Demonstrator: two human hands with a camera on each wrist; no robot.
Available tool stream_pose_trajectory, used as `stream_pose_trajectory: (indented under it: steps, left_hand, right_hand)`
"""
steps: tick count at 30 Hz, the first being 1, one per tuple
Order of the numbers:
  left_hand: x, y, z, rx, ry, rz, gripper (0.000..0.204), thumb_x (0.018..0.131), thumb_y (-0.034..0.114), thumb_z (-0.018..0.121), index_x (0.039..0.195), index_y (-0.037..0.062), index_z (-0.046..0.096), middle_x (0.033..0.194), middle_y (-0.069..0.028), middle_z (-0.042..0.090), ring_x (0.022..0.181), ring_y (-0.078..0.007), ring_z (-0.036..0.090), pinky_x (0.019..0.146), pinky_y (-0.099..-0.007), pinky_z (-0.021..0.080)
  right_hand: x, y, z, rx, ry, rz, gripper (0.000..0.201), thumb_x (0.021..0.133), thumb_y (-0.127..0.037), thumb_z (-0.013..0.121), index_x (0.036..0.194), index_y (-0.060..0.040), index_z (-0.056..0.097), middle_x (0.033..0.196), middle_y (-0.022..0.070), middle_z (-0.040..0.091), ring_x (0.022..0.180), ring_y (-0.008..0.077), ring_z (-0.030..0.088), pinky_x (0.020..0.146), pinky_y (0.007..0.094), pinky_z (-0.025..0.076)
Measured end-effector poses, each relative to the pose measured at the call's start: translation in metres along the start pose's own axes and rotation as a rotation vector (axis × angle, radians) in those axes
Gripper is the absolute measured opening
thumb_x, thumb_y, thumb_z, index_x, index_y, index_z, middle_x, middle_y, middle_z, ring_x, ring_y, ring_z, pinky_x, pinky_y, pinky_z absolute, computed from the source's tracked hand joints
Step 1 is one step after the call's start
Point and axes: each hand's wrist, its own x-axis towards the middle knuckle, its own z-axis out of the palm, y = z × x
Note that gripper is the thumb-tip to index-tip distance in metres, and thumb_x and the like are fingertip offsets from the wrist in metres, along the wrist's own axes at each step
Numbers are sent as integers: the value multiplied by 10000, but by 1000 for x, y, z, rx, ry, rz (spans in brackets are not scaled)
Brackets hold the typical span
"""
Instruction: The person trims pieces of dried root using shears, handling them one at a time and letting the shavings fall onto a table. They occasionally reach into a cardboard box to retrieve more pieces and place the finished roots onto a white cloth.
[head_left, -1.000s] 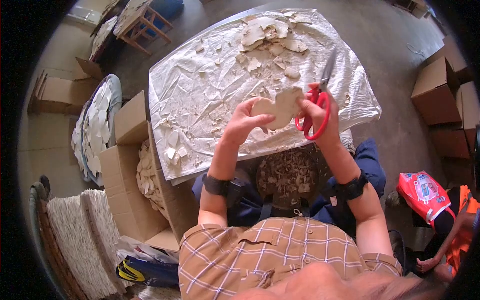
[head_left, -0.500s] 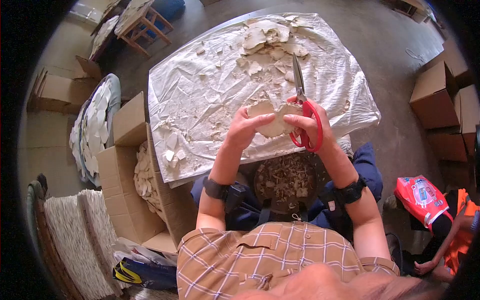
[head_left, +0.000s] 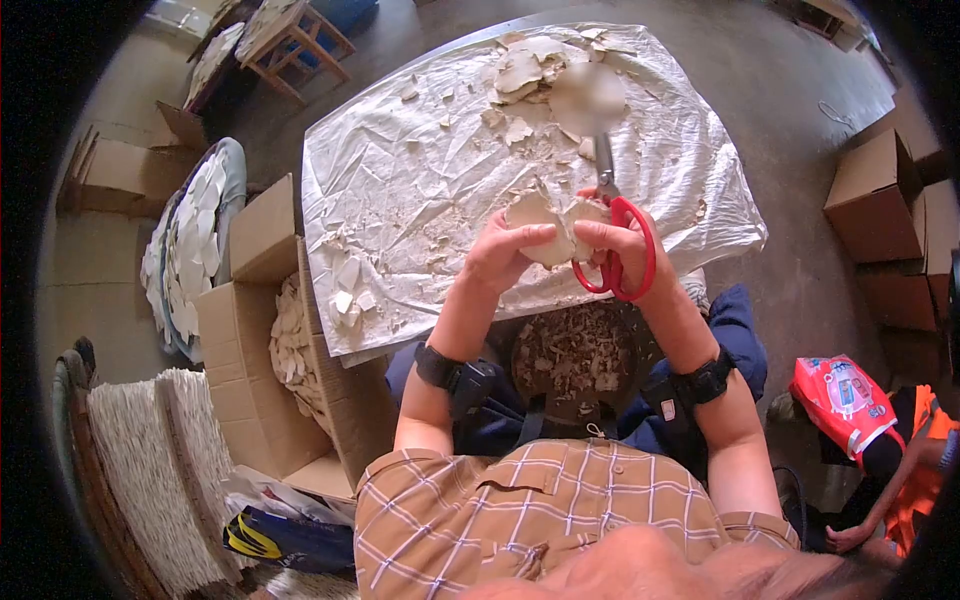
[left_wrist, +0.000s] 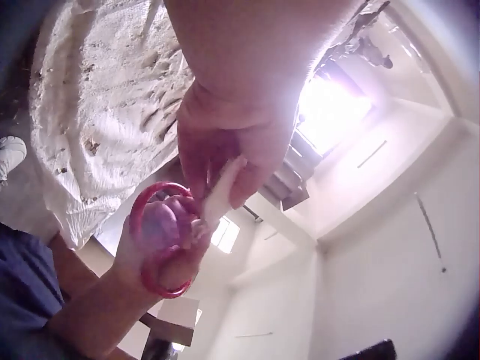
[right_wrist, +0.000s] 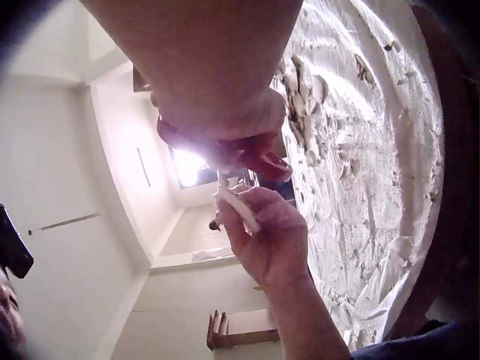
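Over the near part of the cloth, my left hand point(head_left: 500, 252) pinches a flat, cream-white, rough-edged piece point(head_left: 537, 213), thumb on top. My right hand point(head_left: 632, 243) pinches its other side, thumb facing the left thumb. A notch runs down between the two sides. Around the right hand's fingers loop the red handles of scissors point(head_left: 651, 250), blades pointing away; a round blur hides their tips. Edge-on in the left wrist view, the pale piece point(left_wrist: 217, 201) sits between the fingers. The right wrist view shows the left hand point(right_wrist: 274, 232) holding it from below.
White cloth point(head_left: 400, 200) covers the table, with broken pale pieces point(head_left: 520, 70) heaped at the far side. A cardboard box point(head_left: 250, 380) of pale pieces stands left. Between the knees is a round container of scraps point(head_left: 575, 360). Boxes point(head_left: 870, 200) and another person's arm point(head_left: 885, 500) are at right.
Both hands have turned the piece, and the thumbs now lie on top, facing each other. The scissors swung from pointing right to pointing straight away. The notch in the piece looks deeper.
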Motion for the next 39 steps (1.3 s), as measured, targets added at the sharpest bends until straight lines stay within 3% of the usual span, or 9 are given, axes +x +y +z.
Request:
stream_pose_trajectory:
  steps: [4,10,12,14,20,24,27,34,39]
  left_hand:
    - [-1,9,-9,65,105,232,166,728,2,640,888,3,597,860,-76,616,771,-184,610,662,-302,508]
    - [-6,28,-9,311,66,635,136,719,-68,609,806,35,592,891,-88,595,887,-238,596,709,-319,516]
    - [-12,32,-7,1067,122,984,232,627,-98,651,784,67,603,911,-70,596,913,-218,589,725,-311,500]
    - [-20,34,1,1184,165,1027,258,581,-102,654,738,81,560,902,-67,593,911,-230,592,755,-325,480]
    - [-30,34,-5,1282,288,1164,240,639,-98,632,779,60,516,890,-62,593,870,-217,603,727,-326,486]
    - [-45,36,-24,1124,732,795,134,804,18,560,871,21,445,903,-118,599,818,-227,624,577,-289,525]
    - [-53,46,-63,-50,695,466,223,825,143,547,1002,17,496,926,-123,597,768,-226,625,555,-297,536]
    - [-161,116,-169,-480,974,1331,229,837,206,471,749,-4,488,867,-171,608,825,-328,608,716,-398,545]
    - [-130,106,-170,-387,1039,910,209,823,222,507,906,34,546,886,-77,608,768,-241,609,684,-331,537]
  right_hand:
    - [15,8,-14,-3,295,-104,388,736,-82,628,1075,20,470,671,38,534,504,90,493,449,214,404]
    - [21,11,-16,-220,254,24,395,752,-82,628,1093,-30,436,700,52,535,603,133,584,466,243,448]
    - [30,29,-21,-344,252,14,404,748,-104,632,1108,-67,452,748,73,570,666,166,609,536,288,472]
    - [34,38,-22,-769,263,-291,416,736,-127,641,1107,-72,461,819,94,601,724,196,611,626,315,473]
    - [32,28,-14,-648,236,-241,419,733,-96,646,1111,-51,472,836,78,605,742,150,590,671,281,467]
    - [23,23,-2,-392,183,-126,378,764,-80,613,1093,21,457,827,98,581,698,145,582,607,229,478]
    - [19,23,0,-316,169,-97,375,767,-98,616,1092,6,460,813,83,569,660,123,575,566,221,472]
    - [8,1,-11,58,271,-33,406,739,-88,620,1091,8,442,789,81,569,591,133,552,528,244,457]
    - [-10,-17,-24,305,302,21,351,763,-82,593,1078,-25,451,765,87,574,578,134,543,515,256,460]
